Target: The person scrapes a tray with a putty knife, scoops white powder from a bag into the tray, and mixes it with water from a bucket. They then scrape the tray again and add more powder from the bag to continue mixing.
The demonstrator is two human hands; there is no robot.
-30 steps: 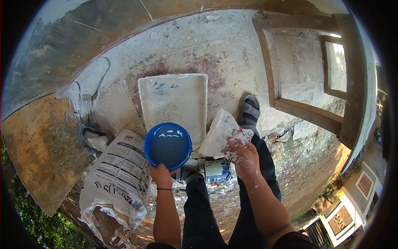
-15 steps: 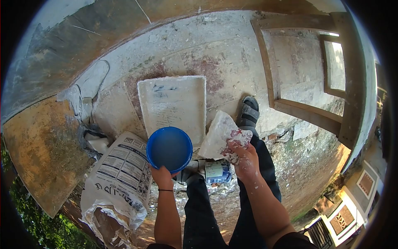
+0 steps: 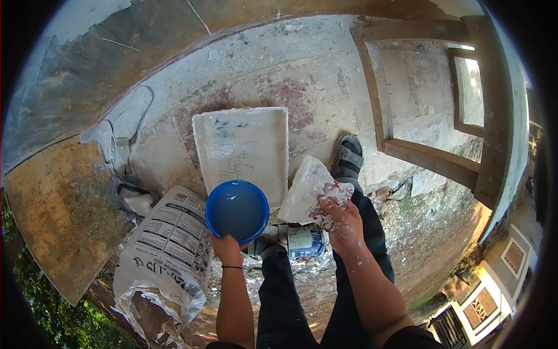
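Bowl, one, blue, gripped at its near rim by the left hand, just below one white slab; right hand clutches one white cloth right of the bowl.

Blue bowl: sits slightly lower in view than a second ago, now overlapping less of the white slab. Liquid surface: the bright reflection at the far rim shrinks to small glints.

The bowl sits in the left hand just over the sack, slab behind it, can between the feet, rag in the right hand.
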